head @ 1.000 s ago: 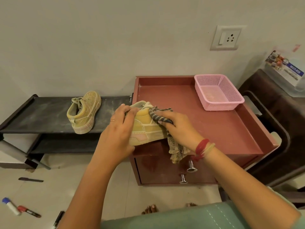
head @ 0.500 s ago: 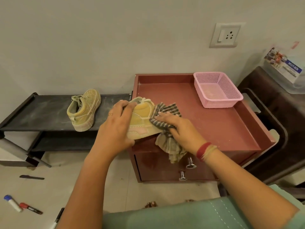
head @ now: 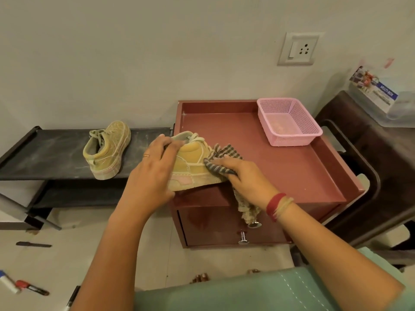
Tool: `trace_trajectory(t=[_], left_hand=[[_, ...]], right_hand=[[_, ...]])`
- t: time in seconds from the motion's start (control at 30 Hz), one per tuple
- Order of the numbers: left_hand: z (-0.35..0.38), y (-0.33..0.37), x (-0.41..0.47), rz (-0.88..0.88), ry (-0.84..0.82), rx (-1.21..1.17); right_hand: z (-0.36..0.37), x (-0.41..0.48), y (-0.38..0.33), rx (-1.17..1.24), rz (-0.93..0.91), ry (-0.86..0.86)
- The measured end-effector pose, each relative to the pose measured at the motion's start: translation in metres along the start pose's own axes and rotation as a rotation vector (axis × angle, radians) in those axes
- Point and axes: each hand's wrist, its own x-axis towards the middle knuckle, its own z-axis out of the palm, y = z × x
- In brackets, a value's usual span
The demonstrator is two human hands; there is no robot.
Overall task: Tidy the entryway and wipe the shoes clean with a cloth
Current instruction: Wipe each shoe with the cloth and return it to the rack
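Maroon wooden bench (head: 292, 171) with two drawers stands against the wall. A low black shoe shelf (head: 45, 153) sits at its nine o'clock, and a pink plastic mesh basket (head: 292, 141) fills its one o'clock corner. One dusty yellow suede sneaker (head: 105, 151) rests on the shelf. The matching yellow sneaker with a pink side patch (head: 193, 169) is held over the bench's seven o'clock corner. The left hand (head: 152, 173) has its fingers curled round the collar, and the right hand (head: 247, 180) pinches a grey checked cloth (head: 224, 157) against the toe end. Wiping is under way, I'd judge. Next the shoe needs turning to reach its other faces, then the shelved one needs wiping. Marker pens (head: 29, 287) lie on the floor at seven o'clock, yet to be tidied.
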Motion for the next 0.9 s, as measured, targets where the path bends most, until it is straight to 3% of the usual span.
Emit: trace_trajectory(t=[0.1,0.3,0.47,0.63,0.77,0.9], left_hand=[[0.002,0.000,-0.003,0.014,0.000,-0.012],[0.008,0.001,-0.007,0.010,0.004,0.018],[0.009,0.007,-0.005,-0.005,0.024,0.015],[0.009,0.010,-0.005,0.019,0.043,0.099],[0.011,0.006,-0.004,0.026,0.037,0.079],[0.010,0.003,-0.003,0.054,0.018,0.065]], right_hand=[[-0.011,0.011,0.025,-0.113,0.152,0.010],[-0.026,0.010,0.035,0.109,0.206,0.218],[-0.003,-0.002,0.015,-0.004,-0.075,0.076],[-0.015,0.014,0.037,-0.075,0.089,0.097],[-0.009,0.005,0.023,-0.011,-0.013,0.010],[-0.014,0.010,0.045,-0.086,0.113,0.045]])
